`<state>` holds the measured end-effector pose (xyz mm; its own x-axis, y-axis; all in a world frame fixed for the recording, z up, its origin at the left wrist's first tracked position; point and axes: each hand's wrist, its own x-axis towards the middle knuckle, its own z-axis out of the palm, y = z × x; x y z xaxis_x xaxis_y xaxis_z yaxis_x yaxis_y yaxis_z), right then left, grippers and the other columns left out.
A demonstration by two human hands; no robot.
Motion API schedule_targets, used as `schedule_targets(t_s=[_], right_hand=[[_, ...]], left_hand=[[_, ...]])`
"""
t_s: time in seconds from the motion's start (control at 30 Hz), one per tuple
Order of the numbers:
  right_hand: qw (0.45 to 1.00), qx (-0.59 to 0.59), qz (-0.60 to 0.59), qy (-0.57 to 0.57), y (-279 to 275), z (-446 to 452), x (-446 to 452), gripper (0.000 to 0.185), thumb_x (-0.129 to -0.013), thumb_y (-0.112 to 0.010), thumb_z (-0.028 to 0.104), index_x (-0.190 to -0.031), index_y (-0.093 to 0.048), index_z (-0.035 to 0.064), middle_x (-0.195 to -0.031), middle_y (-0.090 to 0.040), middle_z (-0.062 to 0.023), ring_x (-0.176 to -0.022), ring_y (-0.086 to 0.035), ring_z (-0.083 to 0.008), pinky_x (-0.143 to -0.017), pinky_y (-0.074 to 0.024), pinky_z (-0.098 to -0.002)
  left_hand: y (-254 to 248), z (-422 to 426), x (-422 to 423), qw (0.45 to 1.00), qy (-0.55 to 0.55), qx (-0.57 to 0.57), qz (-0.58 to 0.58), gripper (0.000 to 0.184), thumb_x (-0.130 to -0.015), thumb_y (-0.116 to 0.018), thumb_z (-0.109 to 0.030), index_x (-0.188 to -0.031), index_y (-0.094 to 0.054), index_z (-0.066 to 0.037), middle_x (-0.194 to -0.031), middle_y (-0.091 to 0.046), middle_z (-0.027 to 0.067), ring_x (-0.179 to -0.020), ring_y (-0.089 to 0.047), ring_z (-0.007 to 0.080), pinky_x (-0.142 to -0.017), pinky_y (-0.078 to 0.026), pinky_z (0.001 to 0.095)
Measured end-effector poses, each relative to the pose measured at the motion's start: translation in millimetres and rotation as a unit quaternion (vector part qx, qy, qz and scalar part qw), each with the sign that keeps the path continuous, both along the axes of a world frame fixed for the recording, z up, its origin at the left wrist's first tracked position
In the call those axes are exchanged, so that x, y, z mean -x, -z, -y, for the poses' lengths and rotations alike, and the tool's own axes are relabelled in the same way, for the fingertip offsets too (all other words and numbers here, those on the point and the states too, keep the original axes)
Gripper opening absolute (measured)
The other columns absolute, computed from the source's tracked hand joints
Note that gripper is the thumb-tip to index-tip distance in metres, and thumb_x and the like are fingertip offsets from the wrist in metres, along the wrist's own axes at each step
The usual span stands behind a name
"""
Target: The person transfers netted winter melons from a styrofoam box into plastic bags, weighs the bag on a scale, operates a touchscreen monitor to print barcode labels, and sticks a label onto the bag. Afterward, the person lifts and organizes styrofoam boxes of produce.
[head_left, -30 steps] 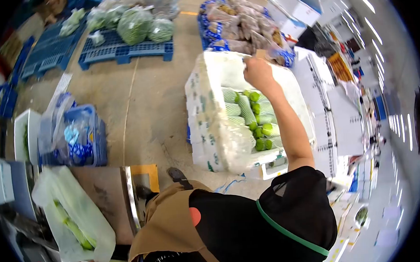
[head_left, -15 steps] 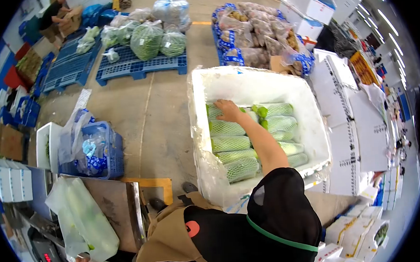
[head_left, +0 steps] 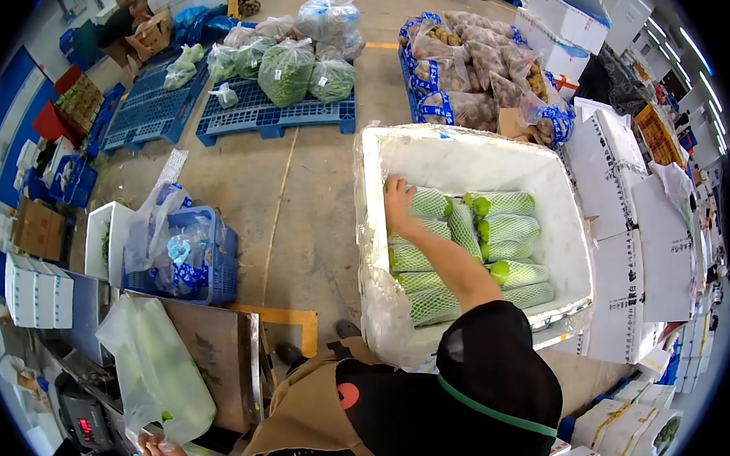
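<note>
Inside a white foam box (head_left: 372, 244) lie several green vegetables (head_left: 505, 230) in white foam nets. My right hand (head_left: 399, 203) reaches into the box's left side, its fingers bent over the end of a netted vegetable; whether it grips it is hidden. At the lower left, my left hand (head_left: 164, 455) has its fingers curled at the mouth of a clear plastic bag (head_left: 159, 371), pinching its edge. Pale green vegetables show through the bag, which lies on a metal-edged counter (head_left: 223, 351).
A scale with a red display (head_left: 85, 424) stands at lower left. Behind it are a blue basket (head_left: 222, 264) and a white foam box (head_left: 101, 242). Blue pallets (head_left: 277, 117) carry bagged vegetables; sacks (head_left: 480, 65) lie beyond the box. White cartons (head_left: 615, 281) stack at right; a person (head_left: 123, 26) bends far left.
My right hand has moved from above the box's far edge down into its left side, among the netted vegetables. My left hand stays by the bag while the view has shifted.
</note>
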<state>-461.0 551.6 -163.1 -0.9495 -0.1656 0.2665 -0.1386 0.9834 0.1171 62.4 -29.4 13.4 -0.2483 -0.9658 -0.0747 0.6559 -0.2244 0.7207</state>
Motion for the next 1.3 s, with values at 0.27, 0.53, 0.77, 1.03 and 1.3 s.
schedule_targets(t_s=[0.27, 0.53, 0.77, 1.03, 1.3], right_hand=[[0.876, 0.466, -0.082, 0.099, -216.3, -109.6, -45.9, 0.061, -0.062, -0.077, 0.021, -0.110, -0.051, -0.0061, -0.091, -0.062, -0.0179, -0.081, -0.062, -0.0260, -0.074, -0.0502, -0.0356], [0.869, 0.422, -0.226, -0.125, -392.1, -15.7, -106.7, 0.053, -0.078, -0.069, 0.006, -0.127, -0.049, 0.0016, -0.117, -0.056, -0.0143, -0.103, -0.056, -0.0226, -0.090, -0.0463, -0.0312], [0.669, 0.627, 0.150, -0.371, -358.4, 256.6, -97.1, 0.058, -0.076, -0.064, 0.003, -0.130, -0.045, 0.0004, -0.124, -0.051, -0.0131, -0.110, -0.052, -0.0216, -0.095, -0.0410, -0.0317], [0.530, 0.539, 0.555, -0.348, -205.2, 572.7, -248.5, 0.061, -0.069, -0.077, 0.019, -0.118, -0.050, -0.0055, -0.098, -0.058, -0.0108, -0.085, -0.057, -0.0180, -0.077, -0.0470, -0.0290], [0.597, 0.320, 0.620, -0.397, -70.1, 652.7, -325.7, 0.057, -0.081, -0.066, 0.021, -0.128, -0.043, -0.0015, -0.118, -0.057, -0.0151, -0.103, -0.057, -0.0250, -0.086, -0.0476, -0.0353]], left_hand=[[-0.9, 8.1, -0.1, 0.982, 0.172, 0.066, -0.052, 0.036, -0.087, -0.048, -0.003, -0.118, -0.043, 0.014, -0.088, -0.047, 0.0070, -0.054, -0.038, 0.0062, -0.077, -0.041, 0.0284], [17.6, -19.6, 19.6, 0.969, -0.065, 0.132, 0.198, 0.016, -0.079, -0.056, -0.002, -0.092, -0.059, 0.007, -0.099, -0.063, 0.0192, -0.078, -0.061, 0.0242, -0.071, -0.050, 0.0349], [-30.3, -42.2, 9.7, 0.985, 0.142, -0.065, -0.075, 0.045, -0.072, -0.062, -0.007, -0.114, -0.048, -0.006, -0.078, -0.055, 0.0095, -0.044, -0.038, 0.0050, -0.055, -0.041, 0.0274], [-50.0, -52.2, 5.9, 0.981, 0.179, -0.026, -0.063, 0.072, -0.070, -0.069, -0.012, -0.129, -0.031, 0.003, -0.066, -0.054, 0.0149, -0.036, -0.038, 0.0084, -0.049, -0.051, 0.0298], [-45.5, -48.6, 2.4, 0.988, 0.150, 0.012, 0.026, 0.066, -0.070, -0.067, -0.018, -0.126, -0.036, -0.001, -0.057, -0.050, 0.0088, -0.035, -0.038, 0.0100, -0.040, -0.042, 0.0284]])
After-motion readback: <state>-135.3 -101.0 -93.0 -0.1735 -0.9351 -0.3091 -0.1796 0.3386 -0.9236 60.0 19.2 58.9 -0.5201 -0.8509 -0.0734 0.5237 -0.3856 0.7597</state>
